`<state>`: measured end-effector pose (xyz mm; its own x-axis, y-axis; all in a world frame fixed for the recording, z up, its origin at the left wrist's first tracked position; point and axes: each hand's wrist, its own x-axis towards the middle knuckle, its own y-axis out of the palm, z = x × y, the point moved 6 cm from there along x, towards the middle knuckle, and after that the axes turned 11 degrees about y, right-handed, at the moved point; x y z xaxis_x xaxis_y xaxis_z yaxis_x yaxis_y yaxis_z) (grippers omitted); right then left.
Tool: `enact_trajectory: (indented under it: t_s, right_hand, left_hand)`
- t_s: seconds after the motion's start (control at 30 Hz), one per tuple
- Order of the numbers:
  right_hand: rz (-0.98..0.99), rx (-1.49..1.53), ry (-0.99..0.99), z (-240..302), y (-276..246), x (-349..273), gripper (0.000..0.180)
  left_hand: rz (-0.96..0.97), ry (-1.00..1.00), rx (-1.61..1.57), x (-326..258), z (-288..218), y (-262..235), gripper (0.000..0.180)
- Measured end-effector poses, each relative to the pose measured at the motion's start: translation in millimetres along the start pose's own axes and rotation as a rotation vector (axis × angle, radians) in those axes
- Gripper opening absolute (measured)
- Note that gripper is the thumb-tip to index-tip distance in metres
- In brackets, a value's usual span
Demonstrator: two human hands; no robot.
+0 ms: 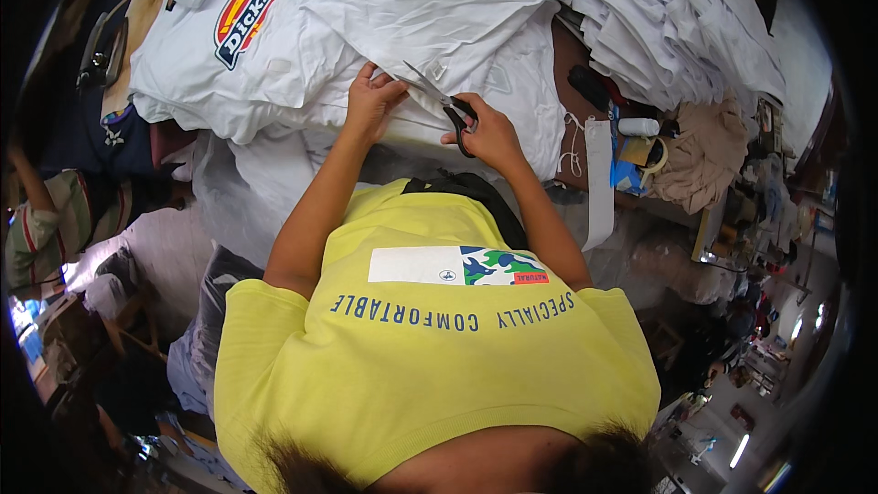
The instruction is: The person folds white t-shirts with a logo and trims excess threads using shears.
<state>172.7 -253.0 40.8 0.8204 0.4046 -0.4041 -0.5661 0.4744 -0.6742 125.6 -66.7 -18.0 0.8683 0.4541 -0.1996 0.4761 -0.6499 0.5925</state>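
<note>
A white T-shirt point(320, 32) with a red, yellow and dark blue printed emblem is spread over the table in front of me. My right hand point(492, 137) grips a pair of scissors point(450, 108) by the black handles. The scissors' blades stand apart and point up and left over the white cloth. Just left of the blade tips, my left hand point(370, 102) has its fingers and thumb closed at a fold of the shirt. Its fingertips partly hide the cloth they pinch.
A tall heap of white garments point(672, 23) fills the back right. Nearer lie a roll of tape point(655, 155), a white spool point(638, 127), a black object point(588, 88) and brown cloth point(702, 160). At the left, an iron point(99, 59) stands by dark cloth, with another person's arm point(32, 178) below.
</note>
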Motion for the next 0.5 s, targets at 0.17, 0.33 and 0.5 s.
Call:
enact_trajectory:
  t_s: [0.17,0.33,0.5]
  right_hand:
    - [-0.021,-0.001,-0.063,7.0,2.3,4.8,0.065]
    - [-0.002,0.015,-0.022,7.0,3.7,5.1,0.060]
    - [-0.020,0.077,-0.012,-11.0,7.6,5.7,0.053]
  left_hand:
    - [0.025,0.000,-0.017,-1.1,-4.5,3.2,0.052]
    - [0.032,0.008,-0.019,-0.2,-5.3,4.2,0.051]
    - [0.004,-0.001,-0.015,0.7,-6.7,6.1,0.043]
